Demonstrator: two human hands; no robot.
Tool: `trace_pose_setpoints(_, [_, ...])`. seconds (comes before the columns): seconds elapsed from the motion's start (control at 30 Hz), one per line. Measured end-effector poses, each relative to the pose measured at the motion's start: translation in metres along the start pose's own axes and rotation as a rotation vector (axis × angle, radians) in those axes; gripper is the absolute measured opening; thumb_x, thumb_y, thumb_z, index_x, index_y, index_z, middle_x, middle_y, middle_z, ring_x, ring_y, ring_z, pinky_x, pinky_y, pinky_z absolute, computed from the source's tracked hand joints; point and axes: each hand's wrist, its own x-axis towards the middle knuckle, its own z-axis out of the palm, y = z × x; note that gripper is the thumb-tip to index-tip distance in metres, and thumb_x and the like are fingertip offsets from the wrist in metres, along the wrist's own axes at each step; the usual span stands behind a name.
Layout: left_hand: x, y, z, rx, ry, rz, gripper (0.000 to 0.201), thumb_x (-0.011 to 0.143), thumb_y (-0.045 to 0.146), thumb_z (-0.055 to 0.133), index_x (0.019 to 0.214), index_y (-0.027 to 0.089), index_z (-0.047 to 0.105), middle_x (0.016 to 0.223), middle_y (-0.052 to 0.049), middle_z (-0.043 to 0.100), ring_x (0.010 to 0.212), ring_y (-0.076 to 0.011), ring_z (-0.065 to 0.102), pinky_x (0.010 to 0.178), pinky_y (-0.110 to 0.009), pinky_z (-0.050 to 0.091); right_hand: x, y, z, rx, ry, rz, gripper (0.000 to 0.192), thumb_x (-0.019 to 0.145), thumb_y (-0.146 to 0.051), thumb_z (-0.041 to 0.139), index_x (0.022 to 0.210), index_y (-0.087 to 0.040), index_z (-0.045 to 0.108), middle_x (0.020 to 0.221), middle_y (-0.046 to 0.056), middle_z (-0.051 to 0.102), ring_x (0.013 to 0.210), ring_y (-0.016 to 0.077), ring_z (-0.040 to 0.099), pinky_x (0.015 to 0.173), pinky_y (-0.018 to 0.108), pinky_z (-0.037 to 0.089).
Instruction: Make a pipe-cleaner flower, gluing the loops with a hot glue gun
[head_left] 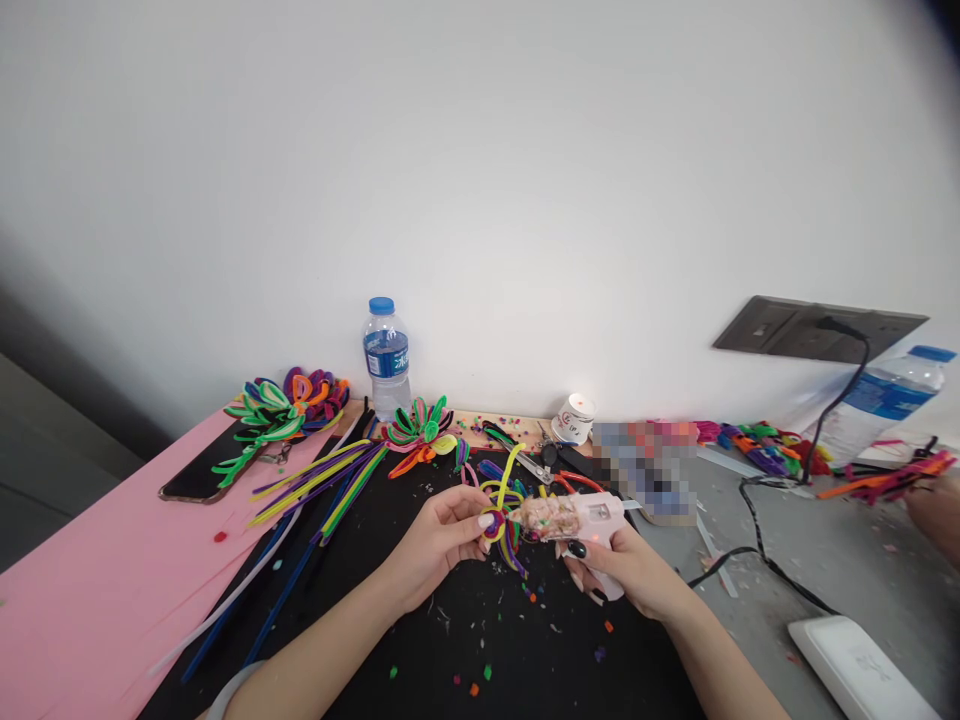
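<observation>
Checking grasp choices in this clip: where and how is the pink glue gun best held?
By its handle, from below and the right, as the right hand does. The glue gun lies level, nozzle pointing left at the pipe-cleaner flower in the left hand; the nozzle end is likely hot.

Bright, even daylight w/ soft shadows, no glare. Fisheye bends the edges, corners go dark, esp. upper right; center's sharp.

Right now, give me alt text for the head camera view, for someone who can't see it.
The right hand holds a pink glue gun with its nozzle at a pipe-cleaner flower pinched in the left hand, over a black mat. Loose pipe cleaners, a water bottle and a phone lie behind.
</observation>
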Motion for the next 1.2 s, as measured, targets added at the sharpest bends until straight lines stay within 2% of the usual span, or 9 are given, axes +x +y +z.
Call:
trace_pose_setpoints(0.57, [-0.0008,-0.0001,0.0017,0.015,-0.007,-0.027,0.015,0.068,0.019,0.072,0.079,0.015,0.063,0.066,0.001,0.058,0.054,-0.0073,0.054,0.053,-0.019,0.044,-0.0005,-0.0002,0.0020,0.006,0.002,0.000,0.037,0.069,-0.047,0.068,0.077,-0.013,0.054,0.055,-0.001,0.057,0.041,0.0044,0.039,0.038,0.016,0.034])
trace_pose_setpoints(1.2, [0.0005,-0.0001,0.0004,0.014,0.006,-0.006,0.016,0.068,0.022,0.072,0.079,0.016,0.063,0.066,0.002,0.059,0.055,-0.0077,0.054,0.054,-0.020,0.044,-0.0025,-0.0005,0.0001,-0.023,-0.004,0.033,0.040,0.064,-0.049,0.070,0.073,-0.012,0.057,0.054,0.000,0.057,0.040,0.0052,0.041,0.037,0.016,0.030])
